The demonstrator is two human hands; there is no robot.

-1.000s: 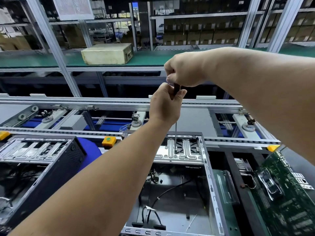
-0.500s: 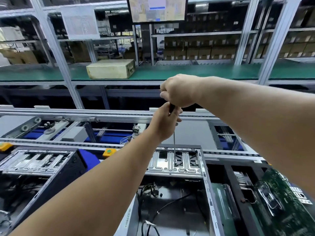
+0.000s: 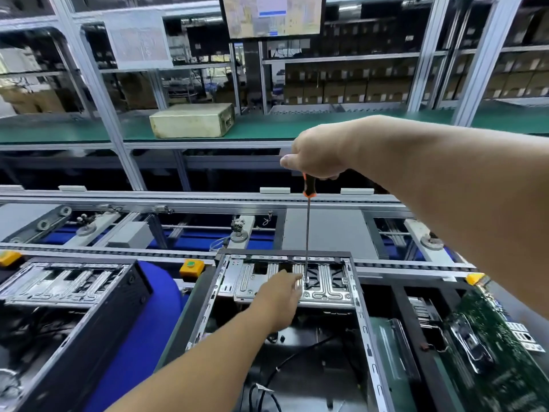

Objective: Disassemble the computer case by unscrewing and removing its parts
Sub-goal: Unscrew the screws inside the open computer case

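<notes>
Over conveyor [image 3: 208,200], screwdriver [image 3: 307,233] tip beside left fingers [image 3: 292,282].

left hand [image 3: 280,295] fingers behind its back

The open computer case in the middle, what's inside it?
Inside the computer case you can see a silver metal bracket at the far end and black cables on the floor. The left hand and its arm cover part of the bracket and floor.

Left hand [image 3: 280,295] came off the orange-and-black-handled screwdriver [image 3: 307,230], dropped to the silver ribbed metal drive-bay plate [image 3: 326,288] beside the tool's tip, handle's lower end and long shaft became uncovered, view tilted upward, wall-mounted monitor screen [image 3: 271,14] came into sight.
</notes>
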